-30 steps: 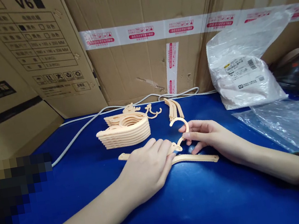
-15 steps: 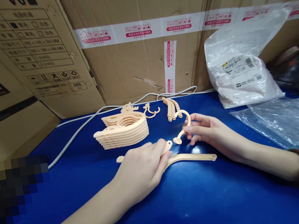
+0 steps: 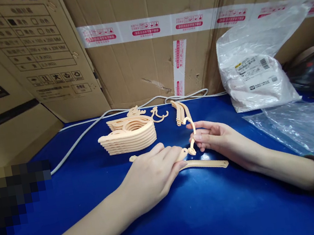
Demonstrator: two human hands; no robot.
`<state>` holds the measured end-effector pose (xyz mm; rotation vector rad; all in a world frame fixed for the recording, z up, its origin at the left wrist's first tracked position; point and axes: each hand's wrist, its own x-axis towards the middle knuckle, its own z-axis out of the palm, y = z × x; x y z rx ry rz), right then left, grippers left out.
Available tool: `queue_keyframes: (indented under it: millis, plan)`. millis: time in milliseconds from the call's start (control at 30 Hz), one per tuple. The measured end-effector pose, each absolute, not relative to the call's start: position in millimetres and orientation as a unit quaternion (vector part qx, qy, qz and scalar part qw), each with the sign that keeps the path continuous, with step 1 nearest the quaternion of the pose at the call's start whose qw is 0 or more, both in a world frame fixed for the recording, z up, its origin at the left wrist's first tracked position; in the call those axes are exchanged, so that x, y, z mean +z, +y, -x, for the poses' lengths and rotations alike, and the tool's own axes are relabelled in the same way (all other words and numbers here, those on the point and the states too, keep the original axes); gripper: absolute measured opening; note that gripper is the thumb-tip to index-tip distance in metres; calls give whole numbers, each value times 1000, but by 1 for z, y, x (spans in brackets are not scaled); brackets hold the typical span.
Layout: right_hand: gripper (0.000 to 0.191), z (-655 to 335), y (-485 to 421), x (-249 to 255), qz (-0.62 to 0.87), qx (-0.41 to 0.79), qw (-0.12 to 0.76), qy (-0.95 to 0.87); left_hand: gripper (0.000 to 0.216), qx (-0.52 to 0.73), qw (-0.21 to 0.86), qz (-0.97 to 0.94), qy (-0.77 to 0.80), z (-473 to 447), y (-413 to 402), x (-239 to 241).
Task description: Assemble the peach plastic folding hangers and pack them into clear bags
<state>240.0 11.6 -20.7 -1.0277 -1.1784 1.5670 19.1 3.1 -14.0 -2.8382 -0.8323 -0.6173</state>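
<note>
Table (image 3: pixel 209 213): blue top, in front of me.

On it:
1. Stack of peach hanger bodies (image 3: pixel 130 138), nested, left of centre towards the back.
2. Loose hooks (image 3: pixel 159 115), just behind the stack.
3. Small bundle of curved arm pieces (image 3: pixel 179 111), right of the hooks.
4. Single hanger arm (image 3: pixel 207 163), flat, one end under my left hand (image 3: pixel 151 174).
5. White cable (image 3: pixel 79 140), running along the back edge and down the left side.
6. White plastic bag (image 3: pixel 254 77), labelled, back right.
7. Clear plastic sheeting (image 3: pixel 306 128), crumpled, right side.

Right hand (image 3: pixel 217 139) tipped the hook (image 3: pixel 192 135) down against the hanger (image 3: pixel 207 163).
</note>
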Motion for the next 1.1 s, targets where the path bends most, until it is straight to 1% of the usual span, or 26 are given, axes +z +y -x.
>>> queue_keyframes:
  millis: [133,300,500,667,833,1100]
  plan:
    - [42,-240,12,-22,405,642,456,-466,39,-212,75,937,-267,-20,2,-14]
    - [44,-241,13,-23,404,644,446,-473,41,-216,101,936,-257,-21,0,-14]
    - [39,-238,11,-19,411,649,434,-471,41,-218,138,935,-242,-21,1,-15]
    - [36,-239,9,-17,423,624,436,-492,37,-209,176,934,-232,-20,0,-17]
    - [32,-241,7,-17,426,594,439,-522,31,-206,189,932,-229,-20,0,-19]
    - [27,-240,5,-15,427,545,456,-560,32,-190,210,929,-238,-21,0,-19]
